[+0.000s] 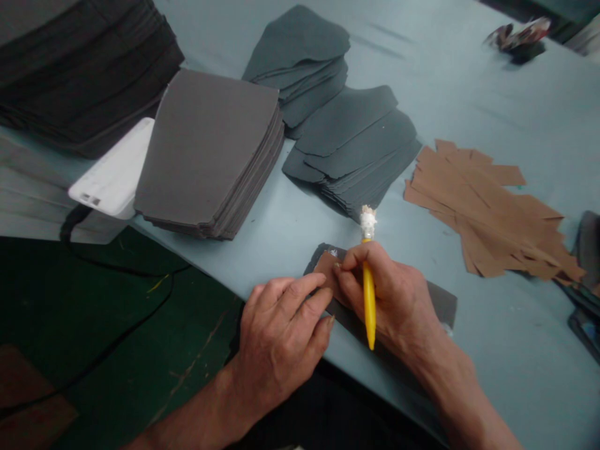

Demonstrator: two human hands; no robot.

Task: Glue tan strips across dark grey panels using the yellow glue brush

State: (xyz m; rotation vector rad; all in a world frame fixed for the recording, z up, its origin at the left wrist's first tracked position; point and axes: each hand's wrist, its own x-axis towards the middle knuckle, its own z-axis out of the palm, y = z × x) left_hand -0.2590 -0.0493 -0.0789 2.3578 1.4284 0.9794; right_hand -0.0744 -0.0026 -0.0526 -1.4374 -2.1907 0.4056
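Observation:
A yellow-handled brush [370, 309] is held in my right hand [400, 297], its white-crusted bristle end pointing away from me. The thumb and forefinger of that hand also press at the edge of a brown strip [324, 267]. Beneath the strip lies a dark grey flat piece [443, 304], with whitish smears at both ends; my right hand covers much of its middle. My left hand [281, 331] rests at the table's near edge, fingers stretched out and their tips on the near side of the brown strip.
A thick stack of dark grey pieces [210, 144] stands to the left, beside a white flat object [115, 172] and a taller dark stack [89, 75]. Fanned grey-green pieces [351, 137] lie behind. Loose brown strips [487, 212] spread at right. A black cable [112, 269] hangs below the edge.

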